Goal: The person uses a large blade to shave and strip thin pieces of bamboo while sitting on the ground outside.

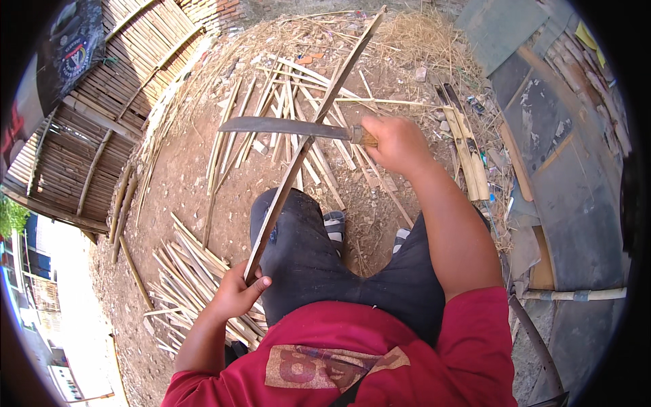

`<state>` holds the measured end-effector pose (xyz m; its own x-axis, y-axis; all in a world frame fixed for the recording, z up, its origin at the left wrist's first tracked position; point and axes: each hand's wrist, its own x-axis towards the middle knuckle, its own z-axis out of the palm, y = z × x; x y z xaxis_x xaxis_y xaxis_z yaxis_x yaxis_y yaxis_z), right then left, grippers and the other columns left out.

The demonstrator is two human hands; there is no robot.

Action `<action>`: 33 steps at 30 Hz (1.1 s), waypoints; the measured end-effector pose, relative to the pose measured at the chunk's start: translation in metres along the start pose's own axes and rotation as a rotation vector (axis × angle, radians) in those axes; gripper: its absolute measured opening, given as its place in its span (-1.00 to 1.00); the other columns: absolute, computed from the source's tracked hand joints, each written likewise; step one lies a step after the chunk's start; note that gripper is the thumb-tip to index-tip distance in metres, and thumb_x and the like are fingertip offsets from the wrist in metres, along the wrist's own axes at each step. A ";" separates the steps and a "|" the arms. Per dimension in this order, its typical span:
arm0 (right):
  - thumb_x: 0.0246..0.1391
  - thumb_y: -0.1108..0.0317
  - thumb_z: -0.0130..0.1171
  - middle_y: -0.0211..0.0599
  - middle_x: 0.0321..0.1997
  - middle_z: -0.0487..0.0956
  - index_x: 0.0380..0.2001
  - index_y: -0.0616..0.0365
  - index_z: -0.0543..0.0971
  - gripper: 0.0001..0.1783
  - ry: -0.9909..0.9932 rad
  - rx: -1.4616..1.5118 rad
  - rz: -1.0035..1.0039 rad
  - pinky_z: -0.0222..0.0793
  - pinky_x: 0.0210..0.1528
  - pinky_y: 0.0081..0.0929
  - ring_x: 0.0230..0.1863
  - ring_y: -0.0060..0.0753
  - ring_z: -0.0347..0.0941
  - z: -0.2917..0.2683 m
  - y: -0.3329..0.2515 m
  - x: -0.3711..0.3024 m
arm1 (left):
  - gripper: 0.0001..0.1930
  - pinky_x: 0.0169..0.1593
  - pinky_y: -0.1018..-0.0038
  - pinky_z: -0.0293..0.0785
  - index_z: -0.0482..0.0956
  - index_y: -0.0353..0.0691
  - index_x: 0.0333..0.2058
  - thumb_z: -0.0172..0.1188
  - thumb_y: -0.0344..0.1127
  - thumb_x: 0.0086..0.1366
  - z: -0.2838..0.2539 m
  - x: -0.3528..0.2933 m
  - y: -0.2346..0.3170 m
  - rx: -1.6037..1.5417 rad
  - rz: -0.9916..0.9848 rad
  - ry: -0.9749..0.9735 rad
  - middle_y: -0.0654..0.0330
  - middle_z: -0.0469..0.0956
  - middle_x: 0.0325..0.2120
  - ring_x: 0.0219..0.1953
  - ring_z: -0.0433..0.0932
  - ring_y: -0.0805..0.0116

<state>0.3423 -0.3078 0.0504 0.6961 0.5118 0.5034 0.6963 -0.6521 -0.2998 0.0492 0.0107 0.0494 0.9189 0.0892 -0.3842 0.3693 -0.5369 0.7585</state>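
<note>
My right hand [395, 144] is closed round the wooden handle of a machete [291, 127], whose long dark blade points left. The blade crosses over a long split bamboo strip [286, 180] about midway along it; whether the two touch I cannot tell. Low on the left, my left hand [239, 288] grips the strip's near end beside my thigh. From there the strip slants up and away to the right, past my knee, its far end over the ground.
Cut bamboo strips [224, 152] lie scattered on the dirt ahead. A pile of strips [193, 271] rests left of my leg. Wider bamboo pieces [468, 156] lie at right, near dark sheets [569, 203]. A bamboo slat panel [88, 156] stands far left.
</note>
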 end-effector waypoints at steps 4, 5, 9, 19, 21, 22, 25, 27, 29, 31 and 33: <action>-0.11 0.35 0.38 -0.18 -0.41 0.62 -0.31 0.05 0.52 -0.73 -0.021 -0.027 -0.005 0.49 -0.25 -0.02 -0.28 0.03 0.60 -0.004 -0.003 0.000 | -0.70 -0.27 0.52 0.39 0.45 -0.23 -0.28 0.38 -0.18 0.36 0.005 -0.003 -0.004 -0.010 -0.026 0.024 0.35 0.47 -0.46 -0.37 0.40 0.57; -0.10 0.35 0.37 -0.15 -0.40 0.62 -0.30 0.06 0.52 -0.73 -0.052 -0.016 -0.061 0.49 -0.25 -0.01 -0.28 0.07 0.60 -0.001 -0.011 0.000 | -0.70 -0.27 0.51 0.39 0.45 -0.23 -0.28 0.38 -0.19 0.36 0.005 -0.002 -0.005 -0.011 -0.016 0.019 0.35 0.47 -0.45 -0.37 0.40 0.57; -0.06 0.34 0.36 -0.07 -0.38 0.61 -0.27 0.09 0.55 -0.73 -0.068 -0.008 -0.257 0.50 -0.26 -0.03 -0.27 0.11 0.59 0.004 -0.015 0.002 | -0.69 -0.28 0.52 0.39 0.45 -0.22 -0.27 0.38 -0.18 0.35 0.000 -0.002 -0.008 0.016 0.016 -0.017 0.35 0.47 -0.45 -0.37 0.40 0.57; -0.07 0.31 0.40 -0.06 -0.38 0.61 -0.21 0.11 0.52 -0.65 -0.044 0.032 -0.232 0.49 -0.21 -0.02 -0.27 0.11 0.59 0.012 -0.017 0.001 | -0.63 -0.52 0.60 0.17 0.41 -0.15 -0.27 0.35 -0.02 0.36 -0.009 -0.006 -0.007 -0.313 -0.103 -0.231 0.45 0.35 -0.54 -0.57 0.25 0.68; -0.07 0.32 0.40 -0.10 -0.40 0.61 -0.25 0.09 0.51 -0.67 -0.047 0.033 -0.173 0.48 -0.19 -0.01 -0.27 0.11 0.59 0.011 -0.018 0.004 | -0.63 -0.55 0.60 0.13 0.41 -0.14 -0.27 0.35 -0.01 0.36 -0.008 -0.007 -0.009 -0.303 -0.042 -0.209 0.47 0.32 -0.57 -0.60 0.22 0.68; -0.06 0.33 0.39 -0.14 -0.43 0.61 -0.30 0.09 0.50 -0.71 -0.038 0.056 -0.049 0.48 -0.19 0.00 -0.27 0.11 0.59 0.011 -0.008 0.004 | -0.63 -0.57 0.59 0.12 0.41 -0.14 -0.28 0.35 0.00 0.36 -0.004 -0.006 -0.012 -0.278 0.022 -0.183 0.47 0.31 -0.58 -0.62 0.21 0.68; -0.04 0.33 0.38 -0.18 -0.45 0.60 -0.34 0.07 0.48 -0.74 0.029 0.065 0.250 0.48 -0.18 0.01 -0.26 0.11 0.60 0.006 0.022 0.007 | -0.64 -0.61 0.58 0.08 0.41 -0.14 -0.27 0.34 -0.01 0.36 -0.006 -0.006 -0.012 -0.246 0.014 -0.184 0.47 0.29 -0.60 -0.67 0.18 0.67; -0.04 0.33 0.38 -0.17 -0.44 0.61 -0.31 0.06 0.49 -0.73 0.054 0.066 0.247 0.49 -0.19 0.00 -0.25 0.12 0.59 0.010 0.027 0.006 | -0.65 -0.62 0.57 0.07 0.41 -0.14 -0.26 0.35 -0.03 0.36 -0.008 -0.008 -0.011 -0.284 -0.043 -0.209 0.46 0.28 -0.61 -0.68 0.17 0.66; -0.03 0.32 0.38 -0.14 -0.41 0.62 -0.25 0.05 0.52 -0.71 0.051 0.066 0.061 0.50 -0.20 -0.01 -0.24 0.13 0.59 0.010 0.013 0.002 | -0.66 -0.63 0.57 0.05 0.41 -0.13 -0.26 0.35 -0.05 0.36 -0.005 -0.008 -0.011 -0.374 -0.073 -0.233 0.45 0.28 -0.61 -0.69 0.17 0.65; -0.06 0.31 0.40 -0.06 -0.40 0.61 -0.20 0.08 0.52 -0.65 -0.013 0.052 -0.149 0.49 -0.22 0.00 -0.28 0.15 0.58 0.012 -0.011 0.002 | -0.66 -0.63 0.58 0.05 0.41 -0.12 -0.26 0.35 -0.05 0.36 -0.005 -0.008 -0.005 -0.441 -0.116 -0.265 0.45 0.29 -0.61 -0.68 0.18 0.64; -0.08 0.31 0.41 -0.02 -0.40 0.60 -0.19 0.10 0.52 -0.63 -0.023 0.053 -0.201 0.48 -0.23 0.01 -0.30 0.16 0.58 0.015 -0.014 0.005 | -0.67 -0.63 0.57 0.06 0.41 -0.11 -0.26 0.35 -0.06 0.36 -0.007 -0.006 -0.004 -0.486 -0.129 -0.293 0.44 0.29 -0.61 -0.68 0.19 0.63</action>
<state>0.3386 -0.2880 0.0447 0.5461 0.6416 0.5386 0.8291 -0.5061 -0.2377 0.0428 0.0183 0.0526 0.8114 -0.1446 -0.5663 0.5602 -0.0838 0.8241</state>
